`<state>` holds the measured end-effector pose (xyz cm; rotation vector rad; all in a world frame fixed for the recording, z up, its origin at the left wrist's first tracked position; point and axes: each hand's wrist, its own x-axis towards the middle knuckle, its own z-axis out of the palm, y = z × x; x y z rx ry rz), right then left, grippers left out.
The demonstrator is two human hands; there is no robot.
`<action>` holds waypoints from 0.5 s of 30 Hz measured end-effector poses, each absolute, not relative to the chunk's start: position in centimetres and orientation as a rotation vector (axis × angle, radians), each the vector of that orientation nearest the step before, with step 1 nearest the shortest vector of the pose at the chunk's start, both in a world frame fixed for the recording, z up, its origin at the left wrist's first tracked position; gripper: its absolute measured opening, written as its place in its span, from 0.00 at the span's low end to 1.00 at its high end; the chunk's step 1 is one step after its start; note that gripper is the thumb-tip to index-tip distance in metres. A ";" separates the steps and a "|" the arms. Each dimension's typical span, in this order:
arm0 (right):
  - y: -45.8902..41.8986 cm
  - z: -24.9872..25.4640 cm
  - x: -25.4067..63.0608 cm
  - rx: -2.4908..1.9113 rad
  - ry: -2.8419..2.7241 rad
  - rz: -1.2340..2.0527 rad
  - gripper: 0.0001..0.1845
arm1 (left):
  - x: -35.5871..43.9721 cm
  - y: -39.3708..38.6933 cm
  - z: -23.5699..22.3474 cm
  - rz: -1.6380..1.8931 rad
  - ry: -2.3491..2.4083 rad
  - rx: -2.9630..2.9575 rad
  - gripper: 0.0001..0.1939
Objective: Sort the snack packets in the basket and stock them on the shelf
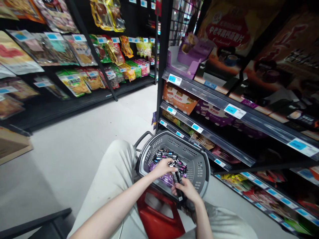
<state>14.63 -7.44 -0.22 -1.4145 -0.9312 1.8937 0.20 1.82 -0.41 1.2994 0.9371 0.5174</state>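
Black sachets (177, 181), count unclear, held over the grey basket (193, 159). Judged light, slick, slightly flexible; best gripped near the ends. Left hand (164, 167): forearm slanting in, fingers pinched on upper end. Right hand (187, 188): forearm steeper, fingers curled round lower end.

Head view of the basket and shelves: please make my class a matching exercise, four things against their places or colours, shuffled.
Things
1. topmost black packet
2. basket
3. purple display box
4. brown box

Places or colours
A. at the picture's left edge
B. held by left hand and right hand
C. on a shelf right of centre
D. grey, with holes in its walls

Right pairs: 1-B; 2-D; 3-C; 4-A
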 end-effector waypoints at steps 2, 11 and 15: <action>-7.5 0.0 13.6 -1.354 -0.935 1.845 0.15 | 0.6 1.7 -0.5 0.599 0.972 1.219 0.19; -6.4 -0.4 15.0 -1.508 -0.891 1.127 0.12 | 1.2 0.1 0.6 0.611 0.803 1.429 0.15; -6.5 -0.3 15.9 -1.501 -0.878 1.164 0.10 | 1.2 -1.1 1.4 0.559 0.812 1.687 0.17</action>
